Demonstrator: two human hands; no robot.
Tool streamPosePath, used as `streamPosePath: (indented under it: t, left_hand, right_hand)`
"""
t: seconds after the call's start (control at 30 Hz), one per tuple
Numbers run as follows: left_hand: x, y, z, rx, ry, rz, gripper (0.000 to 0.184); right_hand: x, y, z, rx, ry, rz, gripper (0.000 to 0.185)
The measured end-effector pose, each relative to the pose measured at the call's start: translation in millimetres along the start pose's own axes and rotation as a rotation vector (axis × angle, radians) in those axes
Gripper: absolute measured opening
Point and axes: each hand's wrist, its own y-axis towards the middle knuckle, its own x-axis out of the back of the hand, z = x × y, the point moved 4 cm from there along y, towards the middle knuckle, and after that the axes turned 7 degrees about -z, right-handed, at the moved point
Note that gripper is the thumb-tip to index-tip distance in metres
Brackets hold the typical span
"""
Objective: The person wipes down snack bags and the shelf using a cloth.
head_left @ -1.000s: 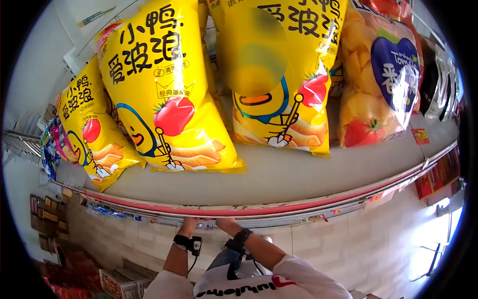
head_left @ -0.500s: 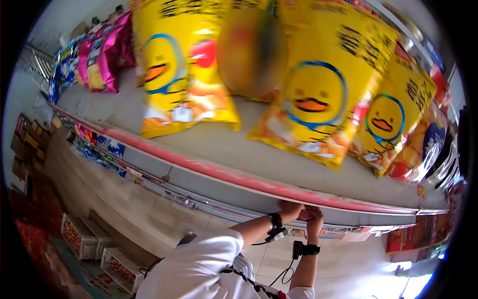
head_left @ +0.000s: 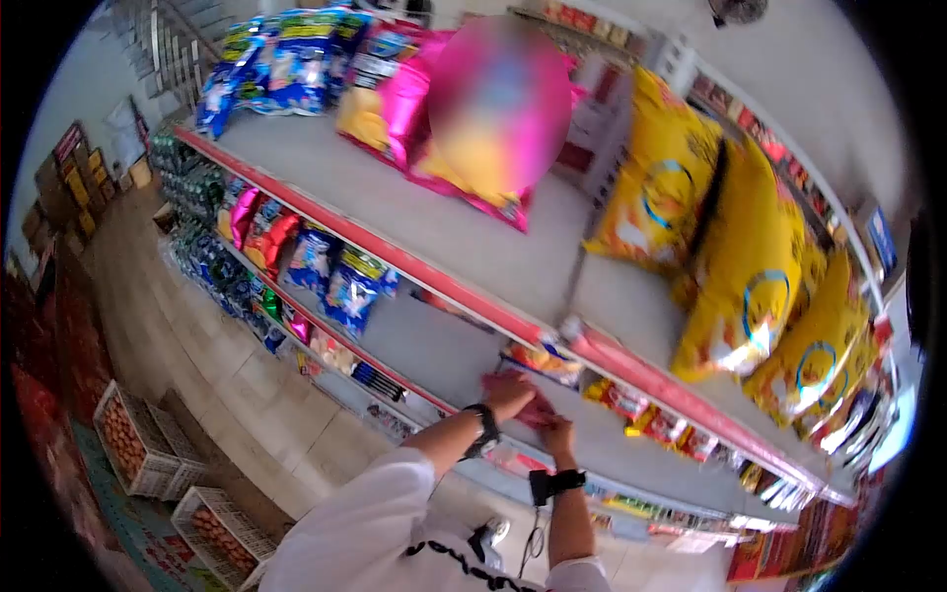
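Note:
At the edge of the lower shelf (head_left: 404, 340), my left hand (head_left: 510, 397) is closed on a crumpled dark pink cloth (head_left: 535, 407). Close beside it on the right, my right hand (head_left: 559, 436) grips the cloth's other end. Both hands are below the upper shelf's red edge strip (head_left: 444, 280). Snack packets (head_left: 543, 363) lie just behind my left hand. Red and yellow packets (head_left: 651, 419) are to the right of the hands.
Pink bags (head_left: 395, 109), blue bags (head_left: 301, 61) and yellow duck bags (head_left: 755, 286) stand on the upper shelf (head_left: 473, 222). Blue packets (head_left: 350, 291) sit on the lower shelf. White crates (head_left: 148, 444) of round brown items stand on the floor at left.
The view has swung left along the shelves, bringing the pink and blue bags in. My hands have come out from under the upper shelf's edge, and the cloth now shows more clearly.

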Motion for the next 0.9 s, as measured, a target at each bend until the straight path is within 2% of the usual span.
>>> streamPosePath:
  t: [0.03,0.07,0.1,0.13,0.17,0.23,0.27,0.33,0.37,0.43,0.47,0.5,0.57,0.67,0.73,0.83,0.87,0.9]
  left_hand:
    - [-22.1,-9.5,47.6,0.006,0.000,0.047,0.021]
    - [10.2,-21.2,74.0,0.023,0.034,-0.001,0.022]
    - [24.0,-37.8,105.7,0.159,0.008,-0.124,0.022]
    - [74.1,-51.7,113.1,0.169,0.067,-0.161,0.017]
    - [89.0,-63.4,133.3,0.301,0.002,-0.010,0.018]
    - [101.6,-83.9,163.4,0.408,-0.028,0.027,0.016]
    - [103.2,-92.8,174.8,0.443,-0.031,0.013,0.016]
    - [100.3,-108.0,183.4,0.305,-0.190,-0.120,0.021]
    - [93.7,-113.8,186.4,0.336,-0.196,-0.121,0.021]
    - [93.0,-114.2,176.9,0.233,-0.175,-0.507,0.012]
    - [90.7,-111.7,175.4,0.368,-0.247,-0.473,0.012]
    - [88.1,-106.8,174.3,0.379,-0.253,-0.463,0.012]
    - [78.4,-104.4,174.7,0.466,-0.073,-0.510,0.013]
    - [42.9,-107.6,191.4,0.390,-0.152,-0.452,0.013]
    - [36.0,-107.9,190.9,0.243,-0.113,-0.455,0.014]
    - [37.8,-102.5,170.2,0.220,-0.126,-0.350,0.017]
    - [44.7,-101.4,156.4,0.243,-0.168,-0.275,0.018]
    - [39.7,-99.7,147.7,0.223,-0.149,-0.248,0.018]
  right_hand:
    - [-17.2,2.9,33.4,0.053,0.200,0.059,0.024]
    - [-13.6,0.5,98.1,0.100,0.386,0.045,0.026]
    - [-34.2,2.8,127.9,0.238,0.193,0.062,0.031]
    - [-78.6,8.4,118.8,0.231,0.089,0.126,0.035]
    - [-100.0,6.8,139.4,0.428,0.064,0.086,0.039]
    - [-112.5,-0.2,200.3,0.494,0.028,0.207,0.048]
    - [-125.1,-4.1,211.4,0.519,0.026,0.235,0.048]
    - [-141.4,-15.7,223.8,0.693,-0.329,0.082,0.059]
    - [-146.0,-19.7,227.3,0.707,-0.328,0.110,0.059]
    - [-147.4,-20.3,232.4,0.627,-0.311,0.186,0.066]
    - [-139.5,-20.4,238.7,0.577,-0.277,0.212,0.062]
    - [-139.3,-16.5,239.2,0.570,-0.279,0.227,0.062]
    - [-133.3,-16.6,238.8,0.615,-0.120,0.212,0.059]
    - [-125.7,-17.0,234.0,0.603,-0.118,0.188,0.050]
    - [-123.9,-14.7,224.2,0.629,-0.086,0.202,0.042]
    - [-116.6,-21.1,198.1,0.637,-0.124,0.236,0.037]
    - [-94.5,-23.1,206.2,0.444,-0.169,0.428,0.031]
    - [-93.7,-26.8,194.8,0.425,-0.139,0.413,0.031]
